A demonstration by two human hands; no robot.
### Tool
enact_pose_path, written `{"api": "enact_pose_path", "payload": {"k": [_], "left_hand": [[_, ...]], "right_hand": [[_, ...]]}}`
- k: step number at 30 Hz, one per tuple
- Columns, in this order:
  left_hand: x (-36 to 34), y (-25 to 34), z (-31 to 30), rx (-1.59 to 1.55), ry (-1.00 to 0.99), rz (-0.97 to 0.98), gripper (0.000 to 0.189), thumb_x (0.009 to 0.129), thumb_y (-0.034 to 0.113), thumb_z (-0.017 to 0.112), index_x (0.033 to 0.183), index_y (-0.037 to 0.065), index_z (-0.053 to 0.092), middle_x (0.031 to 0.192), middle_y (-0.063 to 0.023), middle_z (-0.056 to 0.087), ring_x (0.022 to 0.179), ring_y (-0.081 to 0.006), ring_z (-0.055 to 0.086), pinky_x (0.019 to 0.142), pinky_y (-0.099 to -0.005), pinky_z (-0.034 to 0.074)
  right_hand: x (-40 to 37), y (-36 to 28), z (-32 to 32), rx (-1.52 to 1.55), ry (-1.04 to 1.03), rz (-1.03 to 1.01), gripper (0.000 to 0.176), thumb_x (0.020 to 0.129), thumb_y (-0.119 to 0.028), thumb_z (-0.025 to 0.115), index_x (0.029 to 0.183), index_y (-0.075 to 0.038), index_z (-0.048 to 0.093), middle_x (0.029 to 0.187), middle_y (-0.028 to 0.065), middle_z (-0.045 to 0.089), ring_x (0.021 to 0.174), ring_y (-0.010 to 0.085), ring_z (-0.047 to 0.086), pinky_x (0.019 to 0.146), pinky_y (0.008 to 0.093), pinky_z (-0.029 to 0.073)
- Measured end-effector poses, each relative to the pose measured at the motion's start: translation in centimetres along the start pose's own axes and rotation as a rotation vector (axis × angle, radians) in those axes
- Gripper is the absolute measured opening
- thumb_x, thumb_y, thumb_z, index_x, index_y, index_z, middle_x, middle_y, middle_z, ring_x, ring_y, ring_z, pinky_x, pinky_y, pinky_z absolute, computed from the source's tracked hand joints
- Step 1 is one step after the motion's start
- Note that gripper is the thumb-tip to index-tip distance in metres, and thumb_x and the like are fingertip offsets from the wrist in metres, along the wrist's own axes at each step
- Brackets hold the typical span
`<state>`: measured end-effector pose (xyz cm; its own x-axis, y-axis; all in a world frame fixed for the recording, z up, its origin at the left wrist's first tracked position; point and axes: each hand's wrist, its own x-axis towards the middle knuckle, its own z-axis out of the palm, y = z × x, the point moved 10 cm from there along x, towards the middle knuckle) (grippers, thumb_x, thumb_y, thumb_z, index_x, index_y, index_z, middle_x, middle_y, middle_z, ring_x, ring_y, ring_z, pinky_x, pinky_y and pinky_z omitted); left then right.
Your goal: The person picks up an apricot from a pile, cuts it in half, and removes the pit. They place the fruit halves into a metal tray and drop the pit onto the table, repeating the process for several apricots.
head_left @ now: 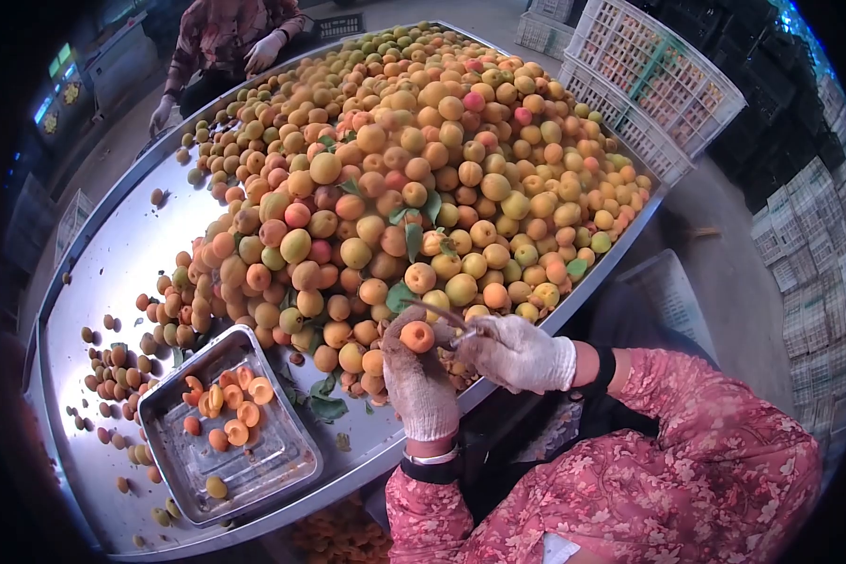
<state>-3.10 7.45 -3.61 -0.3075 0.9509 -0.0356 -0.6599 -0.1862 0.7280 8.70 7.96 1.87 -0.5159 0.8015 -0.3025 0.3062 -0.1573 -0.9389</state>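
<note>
Head view: left hand (420, 387), dirty white knit glove, grip closed round one round orange fruit (416, 336), over near edge of silver metal desk (117, 246). Right hand (515, 352), gloved, grip pinching thin dark tool (436, 311), type unclear. Rectangular metal tray (271, 462) holds orange fruit halves (237, 432).

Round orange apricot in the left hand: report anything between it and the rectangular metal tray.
Loose yellow-orange apricots and green leaves lie between the held apricot and the tray; above them, nothing visible blocks the way.

The fruit heap (423, 188) lies on the table (113, 268) — tray (282, 461) front-left.
</note>
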Motion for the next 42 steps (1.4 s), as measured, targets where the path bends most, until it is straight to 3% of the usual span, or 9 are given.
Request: {"api": "enact_pose_path", "payload": {"k": [1,5,22,25,27,31,34,39,42], "left_hand": [[0.0,0.1,0.1,-0.002,-0.003,-0.001,0.042,0.103,0.036,0.041,0.126,0.001,0.049,0.12,-0.0094,0.055,0.111,-0.0216,0.053,0.099,-0.0369,0.043],[0.0,0.0,0.2,-0.06,0.004,-0.033,0.044,0.103,0.036,0.041,0.126,0.0,0.049,0.121,-0.01,0.054,0.112,-0.022,0.053,0.1,-0.0365,0.042],[-0.6,1.3,1.2,-0.054,-0.047,-0.041,0.049,0.102,0.043,0.04,0.122,-0.001,0.051,0.11,-0.0102,0.058,0.103,-0.0192,0.055,0.094,-0.0331,0.043],[-0.9,1.7,2.8,-0.182,-0.112,-0.113,0.04,0.101,0.03,0.046,0.126,-0.002,0.05,0.114,-0.0106,0.057,0.105,-0.0175,0.055,0.092,-0.0306,0.044],[-0.6,2.5,2.3,0.191,-0.05,-0.076,0.039,0.097,0.015,0.049,0.132,-0.002,0.046,0.118,-0.011,0.056,0.105,-0.0162,0.055,0.09,-0.0283,0.045],[-0.5,2.8,2.3,0.165,-0.005,-0.075,0.047,0.092,0.006,0.048,0.138,-0.003,0.041,0.12,-0.011,0.054,0.105,-0.0157,0.055,0.089,-0.0274,0.045],[-0.7,3.8,2.4,0.189,0.002,0.01,0.043,0.095,0.011,0.051,0.135,-0.003,0.043,0.117,-0.0107,0.056,0.103,-0.0168,0.056,0.088,-0.0281,0.047],[-0.8,-0.3,1.2,-0.267,-0.012,-0.247,0.056,0.099,0.044,0.046,0.13,-0.002,0.044,0.108,-0.015,0.062,0.102,-0.0232,0.06,0.089,-0.0349,0.049],[-1.0,-0.4,1.3,-0.29,-0.007,-0.305,0.057,0.099,0.048,0.045,0.131,0.0,0.046,0.118,-0.0128,0.058,0.109,-0.0246,0.057,0.094,-0.0381,0.047]], "right_hand": [[0.0,-0.4,0.0,-0.134,0.025,-0.124,0.034,0.1,-0.033,0.049,0.099,0.0,0.055,0.07,0.0117,0.062,0.067,0.0237,0.065,0.06,0.0325,0.048],[-0.4,-1.0,0.4,-0.312,0.069,-0.29,0.03,0.097,-0.029,0.054,0.098,0.001,0.054,0.074,0.0177,0.064,0.075,0.0337,0.067,0.064,0.0365,0.049],[-0.1,-0.7,1.5,-0.465,0.142,-0.372,0.03,0.094,-0.027,0.058,0.099,0.002,0.052,0.069,0.0193,0.062,0.068,0.0369,0.065,0.055,0.0409,0.049],[-0.2,-1.6,0.9,-0.488,0.178,-0.386,0.028,0.093,-0.026,0.059,0.099,0.001,0.052,0.07,0.0194,0.061,0.067,0.0376,0.065,0.054,0.0413,0.049],[-0.2,-1.9,0.6,-0.491,0.195,-0.373,0.027,0.093,-0.025,0.059,0.098,0.001,0.052,0.069,0.0195,0.061,0.067,0.038,0.065,0.054,0.0415,0.049],[-0.3,-1.9,0.9,-0.547,0.178,-0.367,0.026,0.093,-0.025,0.059,0.097,0.0,0.052,0.068,0.0185,0.061,0.065,0.0384,0.064,0.053,0.0428,0.049],[0.0,-0.8,1.4,-0.569,0.189,-0.361,0.027,0.092,-0.026,0.06,0.097,-0.001,0.051,0.069,0.0181,0.061,0.064,0.0382,0.064,0.053,0.043,0.049],[0.4,-1.5,1.9,-0.629,0.209,-0.391,0.029,0.092,-0.028,0.06,0.099,-0.001,0.052,0.069,0.0177,0.061,0.063,0.0377,0.063,0.051,0.0425,0.049],[0.4,-2.1,2.2,-0.698,0.216,-0.452,0.031,0.093,-0.03,0.059,0.102,-0.001,0.052,0.07,0.017,0.062,0.063,0.0374,0.063,0.051,0.0424,0.05]]}}
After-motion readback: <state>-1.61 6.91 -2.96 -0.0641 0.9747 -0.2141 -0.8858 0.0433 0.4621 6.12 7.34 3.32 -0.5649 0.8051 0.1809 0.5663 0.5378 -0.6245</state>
